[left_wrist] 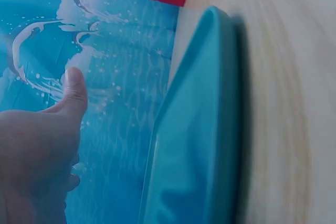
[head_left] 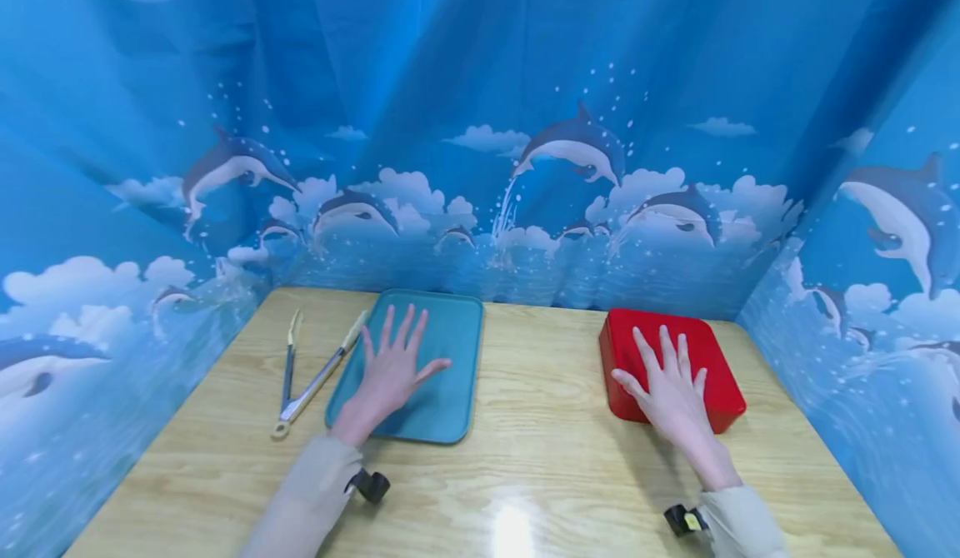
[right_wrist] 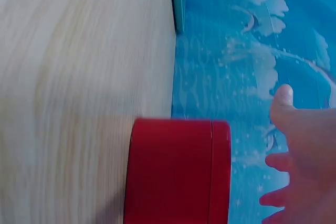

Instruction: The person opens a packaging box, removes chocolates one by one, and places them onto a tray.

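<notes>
The left hand (head_left: pixel 390 371) lies flat, fingers spread and gripping nothing, on the teal tray (head_left: pixel 450 333); the right hand (head_left: pixel 671 396) rests likewise, fingers straight, on the red box (head_left: pixel 705 350); tongs (head_left: pixel 303 375) lie just left of the tray on the table (head_left: pixel 525 425).

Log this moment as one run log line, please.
left hand: flat, open on teal tray | right hand: flat, open on red box | tongs: left of tray, untouched | wooden table
</notes>
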{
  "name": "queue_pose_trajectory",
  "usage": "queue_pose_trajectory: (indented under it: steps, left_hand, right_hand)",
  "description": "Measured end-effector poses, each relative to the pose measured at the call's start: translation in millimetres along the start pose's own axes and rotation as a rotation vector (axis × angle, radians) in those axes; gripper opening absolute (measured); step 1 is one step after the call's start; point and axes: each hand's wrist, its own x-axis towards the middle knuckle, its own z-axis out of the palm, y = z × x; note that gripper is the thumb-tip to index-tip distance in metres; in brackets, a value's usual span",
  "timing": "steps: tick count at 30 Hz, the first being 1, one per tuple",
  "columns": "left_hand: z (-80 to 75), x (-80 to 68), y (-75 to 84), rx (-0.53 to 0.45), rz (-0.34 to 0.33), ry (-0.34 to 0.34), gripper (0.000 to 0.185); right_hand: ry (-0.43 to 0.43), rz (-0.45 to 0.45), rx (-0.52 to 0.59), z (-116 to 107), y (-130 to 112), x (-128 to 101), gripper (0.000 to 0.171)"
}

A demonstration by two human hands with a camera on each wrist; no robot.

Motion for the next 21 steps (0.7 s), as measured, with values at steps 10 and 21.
queue_pose_trajectory:
  steps: [10, 21]
  left_hand:
    - [-2.0, 30.9, 56.8, -0.2, 0.07, 0.026, 0.087]
    - [17.6, 57.3, 129.6, -0.351, 0.207, 0.021, 0.084]
  right_hand:
    - [0.178, -0.041, 0.047, -29.5, 39.8, -3.8, 0.08]
    - [0.097, -0.047, 0.18, -46.5, 97.5, -7.4, 0.075]
